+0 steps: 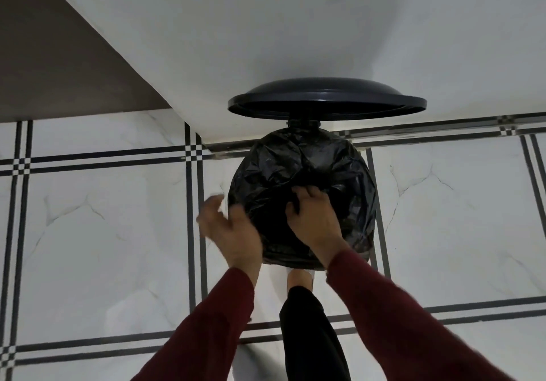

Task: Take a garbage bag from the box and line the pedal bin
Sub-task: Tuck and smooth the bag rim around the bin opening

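Observation:
The pedal bin stands against the white wall with its dark round lid [326, 97] raised. A black garbage bag [334, 174] is draped over the bin's rim and covers its whole mouth and sides. My right hand [313, 218] presses into the bag at the middle of the opening, fingers curled into the plastic. My left hand [230, 227] is at the bin's left edge, blurred, fingers spread, beside the bag. My foot [300, 277] is at the bin's base, where the pedal is hidden. The box is out of view.
White marble-look floor tiles [103, 233] with black stripe borders surround the bin. A white wall [266, 41] rises right behind it, with a dark panel [59, 61] at the upper left. My dark trouser leg [310, 336] reaches toward the bin.

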